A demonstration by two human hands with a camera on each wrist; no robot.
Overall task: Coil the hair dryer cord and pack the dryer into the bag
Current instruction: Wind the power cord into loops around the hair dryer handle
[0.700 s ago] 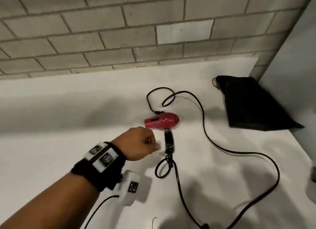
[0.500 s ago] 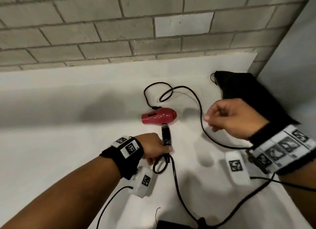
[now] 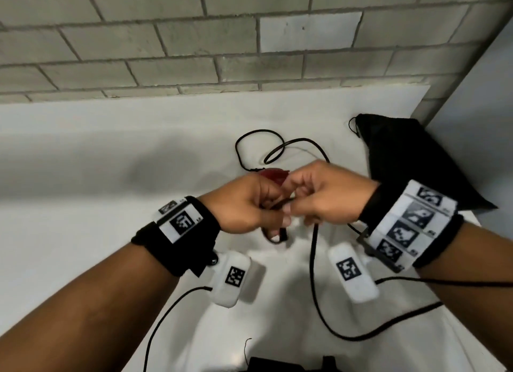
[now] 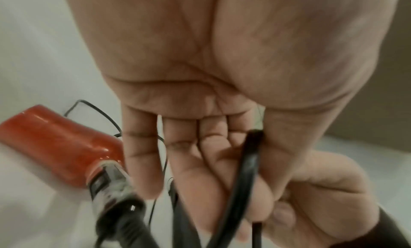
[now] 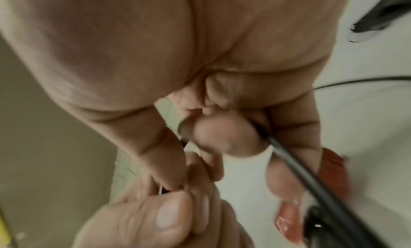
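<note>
The red hair dryer [image 3: 273, 176] lies on the white table [image 3: 83, 205], mostly hidden behind my hands; in the left wrist view its red barrel [image 4: 60, 146] and dark handle [image 4: 111, 186] show. Its black cord [image 3: 313, 260] loops behind the dryer and trails toward the near right. My left hand [image 3: 273, 219] and right hand [image 3: 294, 207] meet just above the dryer. The left thumb holds the cord [image 4: 246, 164] against the fingers. The right hand's curled fingers grip the cord [image 5: 289, 156]. The black bag [image 3: 410, 160] lies flat at the back right.
A brick wall [image 3: 194, 38] runs along the table's far side and a grey panel [image 3: 485, 108] closes off the right. Thin wrist-camera cables [image 3: 166, 316] cross the near table. A dark object [image 3: 277, 364] sits at the near edge.
My right hand came in from the right and met the left hand. The left hand rose from beside the dryer's handle, and both now hold the cord above the dryer.
</note>
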